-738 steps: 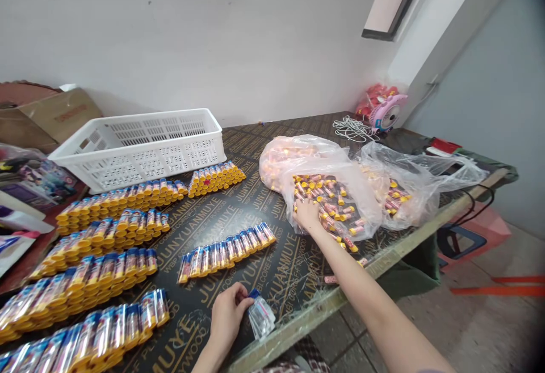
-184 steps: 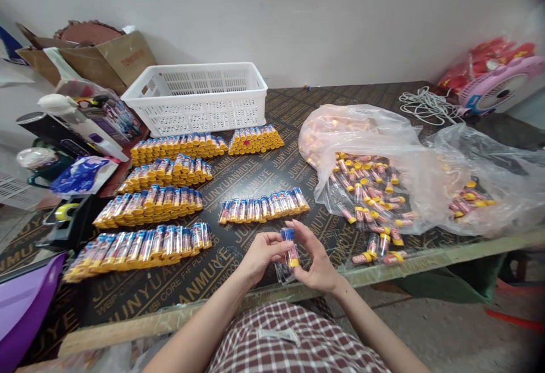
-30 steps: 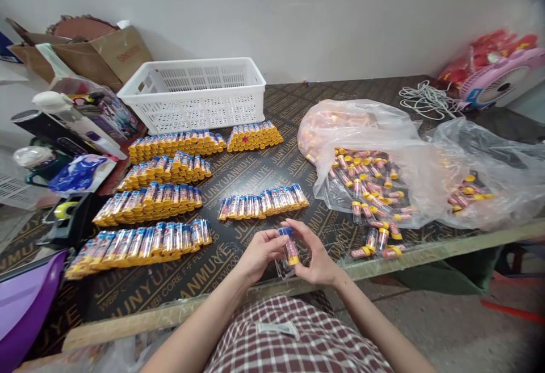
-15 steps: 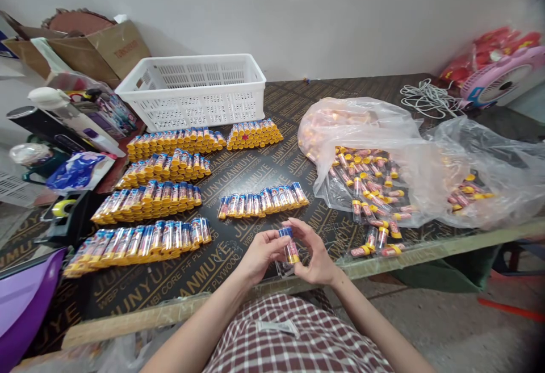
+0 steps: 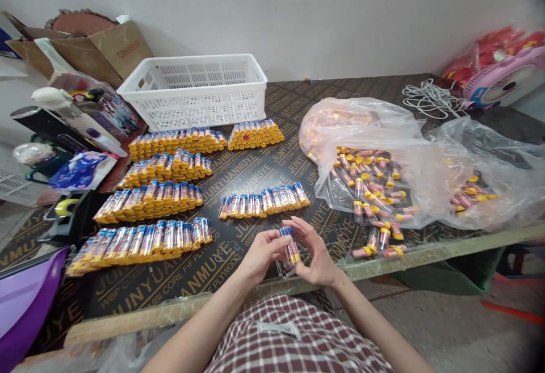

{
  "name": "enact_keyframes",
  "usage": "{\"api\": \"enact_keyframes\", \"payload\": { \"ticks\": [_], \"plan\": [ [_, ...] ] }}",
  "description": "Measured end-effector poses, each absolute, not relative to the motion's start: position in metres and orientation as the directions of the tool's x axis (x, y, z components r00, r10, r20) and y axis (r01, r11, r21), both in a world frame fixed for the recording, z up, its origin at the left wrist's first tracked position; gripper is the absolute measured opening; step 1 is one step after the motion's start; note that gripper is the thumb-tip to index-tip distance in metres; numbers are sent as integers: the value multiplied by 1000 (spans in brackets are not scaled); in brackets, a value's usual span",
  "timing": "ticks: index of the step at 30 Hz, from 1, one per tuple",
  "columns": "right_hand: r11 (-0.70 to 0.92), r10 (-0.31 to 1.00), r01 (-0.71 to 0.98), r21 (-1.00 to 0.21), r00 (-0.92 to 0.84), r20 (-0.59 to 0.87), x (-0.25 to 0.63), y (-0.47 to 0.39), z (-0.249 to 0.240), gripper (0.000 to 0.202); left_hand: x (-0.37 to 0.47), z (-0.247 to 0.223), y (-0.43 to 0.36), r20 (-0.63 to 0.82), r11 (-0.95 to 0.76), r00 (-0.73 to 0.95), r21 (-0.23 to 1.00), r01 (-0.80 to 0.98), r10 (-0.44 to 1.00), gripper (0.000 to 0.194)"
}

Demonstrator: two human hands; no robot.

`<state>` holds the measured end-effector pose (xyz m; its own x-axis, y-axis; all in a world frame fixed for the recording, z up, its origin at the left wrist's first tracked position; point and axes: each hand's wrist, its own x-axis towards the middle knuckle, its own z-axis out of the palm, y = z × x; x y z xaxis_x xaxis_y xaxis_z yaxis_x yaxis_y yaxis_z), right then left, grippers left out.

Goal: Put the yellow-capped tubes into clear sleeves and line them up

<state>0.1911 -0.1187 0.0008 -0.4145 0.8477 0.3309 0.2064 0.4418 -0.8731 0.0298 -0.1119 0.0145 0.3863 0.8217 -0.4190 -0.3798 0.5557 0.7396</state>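
Note:
Between my hands, near the table's front edge, is a small clear tube with a blue cap, a printed label and a yellow end. My left hand pinches it near the blue cap with thumb and fingers. My right hand curves around its other side, the thumb close to the yellow end and the fingers near the cap. A clear plastic piece lies beneath the hands, partly hidden. Just beyond them stretches a row of similar capped tubes.
Stacked rows of tubes lie at the left, before a white plastic basket. At the right, plastic bags spill tubes with yellow ends. A tape dispenser and purple bin sit far left, a pink fan far right.
The view has shifted very slightly, so the scene sits a little further right. Both hands stay around the tube in nearly the same pose.

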Motion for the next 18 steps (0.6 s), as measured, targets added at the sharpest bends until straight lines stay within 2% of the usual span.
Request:
{"api": "enact_keyframes", "payload": {
  "ticks": [2,4,6,8,10,12,15,18],
  "plan": [
    [432,853,238,-870,-421,309,193,-118,2,89,23,12,-99,-404,500,316,796,-341,859,37],
    [426,866,256,-868,-392,310,197,-116,2,89,12,9,-77,-344,364,124,901,-235,931,38],
    [409,889,249,-878,-324,323,203,-115,-1,87,0,5,-52,-201,200,-117,980,-20,973,40],
    [380,913,251,-890,-253,319,207,-115,-4,81,-8,1,-29,-61,115,-219,964,242,974,40],
    [358,928,275,-892,-211,307,212,-115,-5,76,-10,-2,-13,28,77,-219,885,458,975,39],
    [359,931,315,-879,-192,311,217,-116,-4,72,-8,-3,-7,78,50,-188,804,593,979,39],
    [367,929,448,-815,-144,340,237,-114,0,67,-4,-1,-15,150,5,-163,722,692,975,36],
    [297,936,670,-680,-62,346,276,-112,-1,50,-5,-2,-38,174,-55,-92,691,721,980,29]
  ]
}}
